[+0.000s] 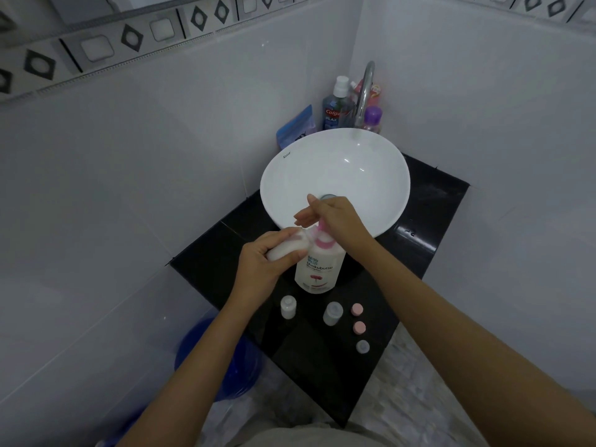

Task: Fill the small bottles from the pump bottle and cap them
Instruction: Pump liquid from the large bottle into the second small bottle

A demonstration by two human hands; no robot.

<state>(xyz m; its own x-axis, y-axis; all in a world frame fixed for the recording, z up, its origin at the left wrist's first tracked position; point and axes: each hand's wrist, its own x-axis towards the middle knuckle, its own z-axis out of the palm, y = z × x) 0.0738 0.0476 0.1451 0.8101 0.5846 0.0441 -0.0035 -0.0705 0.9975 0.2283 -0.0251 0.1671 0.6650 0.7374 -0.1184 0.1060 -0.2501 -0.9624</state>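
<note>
left hand grips small bottle, tilted, mouth at pump nozzle | right hand flat on pink pump head, fingers straight | pump bottle upright on bench, near edge of sink | two bottles uncapped, three caps near right

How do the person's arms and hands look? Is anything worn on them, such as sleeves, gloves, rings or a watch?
Both forearms are bare up to the bottom edge of the picture, with no sleeves in view. The left hand and the right hand wear no gloves. No ring, watch or bracelet shows on the visible sides.
</note>
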